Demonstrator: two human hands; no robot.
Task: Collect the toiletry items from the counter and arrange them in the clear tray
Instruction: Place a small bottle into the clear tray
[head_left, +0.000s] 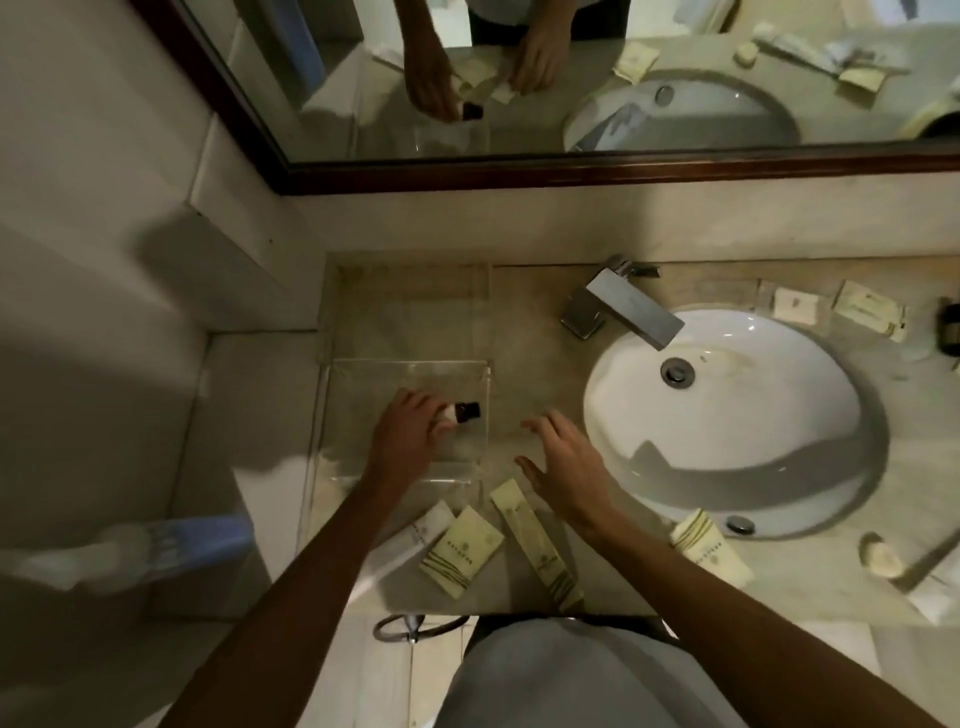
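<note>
A clear tray (337, 374) stands on the counter left of the sink. Over its inside, my left hand (405, 436) grips a small white bottle with a dark cap (463, 411), lying sideways. To the right of the tray my right hand (563, 467) hovers with fingers spread and holds nothing. Below the hands lie a square cream sachet (462, 551), a long narrow cream packet (537, 551) and a white packet (423, 530). Another cream packet (711, 553) lies at the sink's front rim.
The white sink (727, 415) with a square chrome tap (623, 309) fills the right. Two cream packets (795, 305) (867, 306) and a dark bottle (949, 330) sit behind it. A round soap (880, 558) lies at the front right. A mirror (571, 78) runs along the back.
</note>
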